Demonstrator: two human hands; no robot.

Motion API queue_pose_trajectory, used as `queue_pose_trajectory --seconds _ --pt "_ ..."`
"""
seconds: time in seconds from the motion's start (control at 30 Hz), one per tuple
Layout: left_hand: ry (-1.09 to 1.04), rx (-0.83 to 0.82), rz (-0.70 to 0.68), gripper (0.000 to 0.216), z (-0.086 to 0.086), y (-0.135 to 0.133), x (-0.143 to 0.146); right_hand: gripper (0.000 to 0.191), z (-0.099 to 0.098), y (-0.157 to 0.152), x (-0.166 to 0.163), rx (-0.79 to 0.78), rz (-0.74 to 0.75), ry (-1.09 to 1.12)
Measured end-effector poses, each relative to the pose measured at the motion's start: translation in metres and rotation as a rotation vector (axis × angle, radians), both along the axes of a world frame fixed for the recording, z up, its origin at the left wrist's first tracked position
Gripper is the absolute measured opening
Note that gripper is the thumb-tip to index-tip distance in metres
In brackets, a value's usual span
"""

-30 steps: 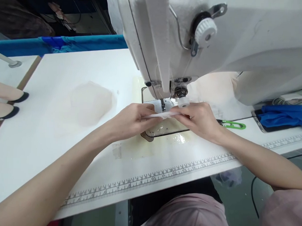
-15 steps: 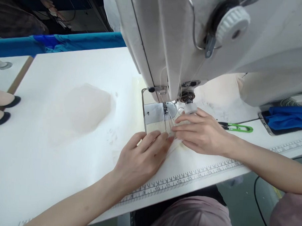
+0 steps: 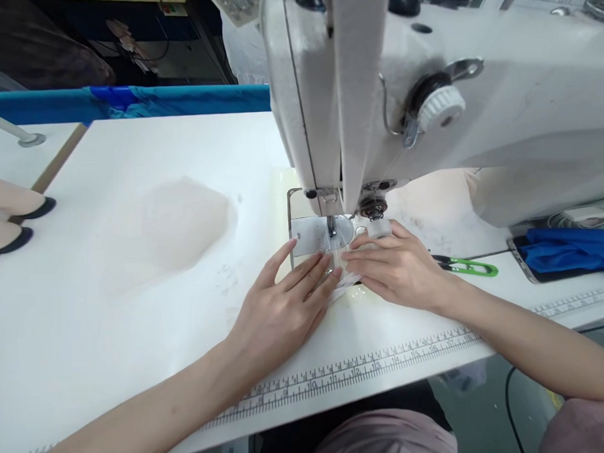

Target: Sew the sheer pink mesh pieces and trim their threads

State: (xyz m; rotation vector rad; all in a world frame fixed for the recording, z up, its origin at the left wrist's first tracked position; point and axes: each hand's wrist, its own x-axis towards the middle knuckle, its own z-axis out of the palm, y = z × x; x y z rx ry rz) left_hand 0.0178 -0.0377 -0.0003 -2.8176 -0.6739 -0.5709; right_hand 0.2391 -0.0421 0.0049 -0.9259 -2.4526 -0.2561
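Note:
A white sewing machine [image 3: 327, 107] stands over the table, its presser foot [image 3: 332, 226] above a shiny metal needle plate [image 3: 309, 235]. In front of the foot, a small piece of sheer white fabric [image 3: 348, 282] lies between my hands. My left hand [image 3: 283, 306] rests flat on its left side, fingers stretched and slightly spread, the index finger lifted apart. My right hand [image 3: 400, 267] is on the fabric's right side with bent fingers pressed together at its edge; its thumb is hidden. A white knob sits just above the right fingers.
Green-handled thread snips [image 3: 465, 266] lie right of my right hand. Farther right, blue cloth [image 3: 571, 248] lies on a phone [image 3: 523, 259]. A printed ruler strip [image 3: 335, 378] follows the front edge. A pale beige translucent patch [image 3: 182, 224] shows on the left tabletop [image 3: 140, 366].
My left fingers have straightened and spread from a bent, gathered pose, with the index finger raised. My right hand stays near the foot. The view has shifted, showing more of the machine's top.

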Motion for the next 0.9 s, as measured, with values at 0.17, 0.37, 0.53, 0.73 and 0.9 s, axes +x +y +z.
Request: queue_pose_trajectory --seconds 0.17,0.37,0.53,0.73,0.9 --pt "-0.03 0.004 0.019 0.028 -0.001 0.008 0.003 0.022 -0.004 0.006 0.0 0.022 -0.032 0.01" --pt "-0.055 0.014 0.041 0.027 -0.005 0.019 0.005 0.021 -0.011 0.014 0.0 0.097 -0.091 -0.003" --pt "-0.062 0.018 0.067 0.028 -0.009 0.027 0.007 0.022 -0.016 0.021 0.001 0.109 -0.149 -0.034" --pt "-0.065 0.059 0.086 0.027 -0.008 0.024 0.008 0.019 -0.016 0.017 -0.001 0.108 -0.184 -0.062" --pt "-0.057 0.049 0.044 0.028 -0.006 0.01 0.003 0.018 -0.016 0.01 -0.002 0.133 -0.092 -0.04"
